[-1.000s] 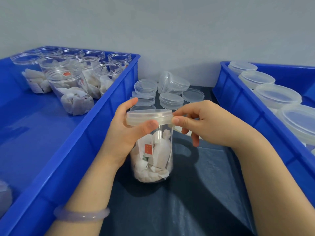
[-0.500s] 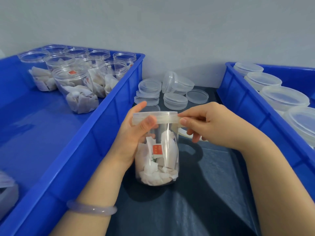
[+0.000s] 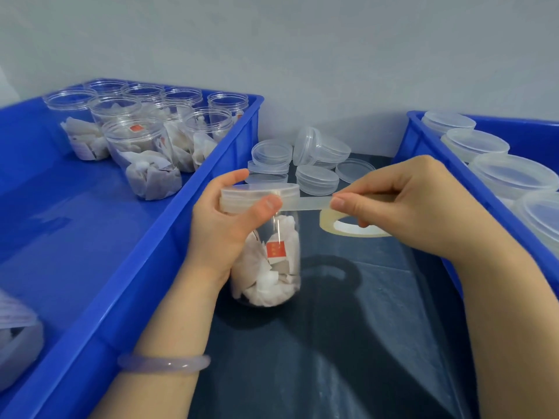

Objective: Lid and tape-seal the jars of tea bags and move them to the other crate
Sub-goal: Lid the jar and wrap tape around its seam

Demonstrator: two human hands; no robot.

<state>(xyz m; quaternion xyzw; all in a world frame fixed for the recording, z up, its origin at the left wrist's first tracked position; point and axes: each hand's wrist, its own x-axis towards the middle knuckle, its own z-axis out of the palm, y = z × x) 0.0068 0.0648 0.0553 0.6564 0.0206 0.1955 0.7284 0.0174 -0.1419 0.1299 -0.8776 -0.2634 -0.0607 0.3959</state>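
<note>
Jar (image 3: 269,261) sits on the dark mat (image 3: 348,328) between the two crates, just beside the left crate (image 3: 169,237) wall, lid (image 3: 260,196) on. Tape strip (image 3: 305,203) runs taut from the lid skirt out to the right.

Left hand (image 3: 223,228) grips the jar near the top, thumb pinning the tape end on the lid edge. Right hand (image 3: 417,207) pinches the strip; tape roll (image 3: 348,228) hangs below its fingers, exact hold on the roll unclear.

Step as I read it: start of the wrap. To do it well:
- keep the thumb on the tape end until the first turn overlaps it
- keep the strip level and straddling the lid/jar seam
- keep tension up and turn the jar, otherwise it wrinkles

Jar looks: clear plastic, roughly half full of white tea bags, one red tag showing; lid translucent, seated flat.

Around: loose lids (image 3: 316,179) stacked behind, open jars (image 3: 145,152) in the left crate, lidded jars (image 3: 511,173) in the right crate (image 3: 408,137).
</note>
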